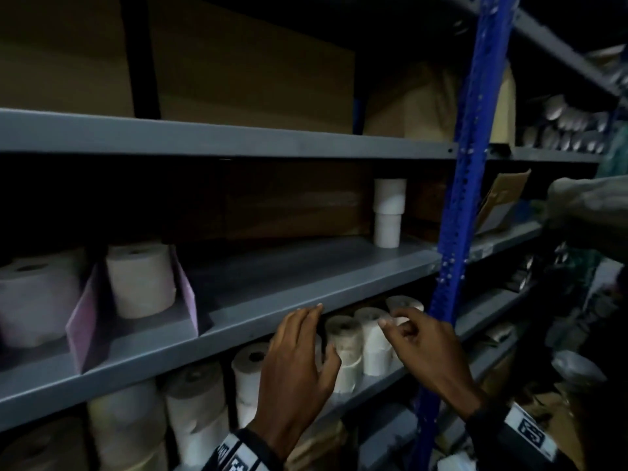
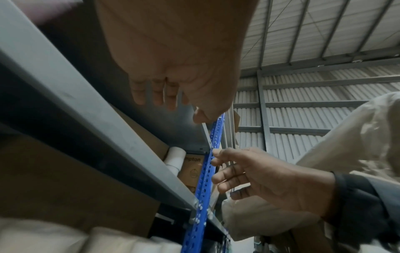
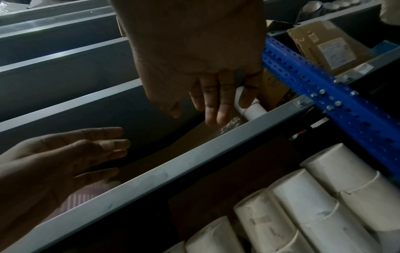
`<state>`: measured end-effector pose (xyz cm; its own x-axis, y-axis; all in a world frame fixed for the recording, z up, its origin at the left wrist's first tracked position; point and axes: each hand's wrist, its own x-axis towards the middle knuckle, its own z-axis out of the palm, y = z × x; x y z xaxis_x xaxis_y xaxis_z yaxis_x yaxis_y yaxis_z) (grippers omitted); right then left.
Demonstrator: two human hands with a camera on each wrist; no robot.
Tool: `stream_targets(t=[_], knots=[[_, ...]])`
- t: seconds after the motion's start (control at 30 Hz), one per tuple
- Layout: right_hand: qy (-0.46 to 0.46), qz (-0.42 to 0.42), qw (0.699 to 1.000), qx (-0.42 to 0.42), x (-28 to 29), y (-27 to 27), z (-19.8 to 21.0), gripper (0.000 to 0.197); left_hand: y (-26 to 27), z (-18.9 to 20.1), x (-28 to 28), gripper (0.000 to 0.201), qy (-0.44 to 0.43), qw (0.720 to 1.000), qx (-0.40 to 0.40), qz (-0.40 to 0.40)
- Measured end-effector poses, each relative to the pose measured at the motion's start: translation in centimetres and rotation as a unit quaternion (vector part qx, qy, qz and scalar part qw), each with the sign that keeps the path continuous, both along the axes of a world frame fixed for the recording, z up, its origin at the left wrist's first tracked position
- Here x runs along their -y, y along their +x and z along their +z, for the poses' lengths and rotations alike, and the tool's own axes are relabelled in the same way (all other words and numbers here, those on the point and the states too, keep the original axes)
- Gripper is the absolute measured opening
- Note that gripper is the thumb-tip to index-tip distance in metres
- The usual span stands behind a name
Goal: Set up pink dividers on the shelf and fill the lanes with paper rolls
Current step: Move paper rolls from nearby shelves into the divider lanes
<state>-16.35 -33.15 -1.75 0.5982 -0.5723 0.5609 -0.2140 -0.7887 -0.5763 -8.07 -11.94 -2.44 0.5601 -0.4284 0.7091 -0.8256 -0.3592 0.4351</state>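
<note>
Both hands empty: left hand (image 1: 299, 362) fingers spread, right hand (image 1: 428, 348) loosely curled, seemingly hovering by the paper rolls (image 1: 360, 341) below the shelf (image 1: 272, 314).

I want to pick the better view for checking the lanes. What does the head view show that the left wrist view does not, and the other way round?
Only the head view: two pink dividers with a paper roll between them, and more rolls on the shelf below. Only the left wrist view: the corrugated roof. Both: both hands, left hand and right hand, holding nothing; the blue upright; the white tube.
</note>
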Motion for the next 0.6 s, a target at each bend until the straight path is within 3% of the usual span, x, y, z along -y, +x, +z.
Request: stream_targets(t=[0.37,0.6], knots=[[-0.047,-0.038,0.998,-0.023,7.0,5.4,6.0,0.040,5.7,4.4,9.5,0.058,-0.018,0.997,-0.042,-0.067],[-0.112,-0.036,0.990,-0.081,11.4,9.0,11.4,0.053,9.5,7.0,14.2,0.061,-0.035,0.989,-0.093,-0.113]])
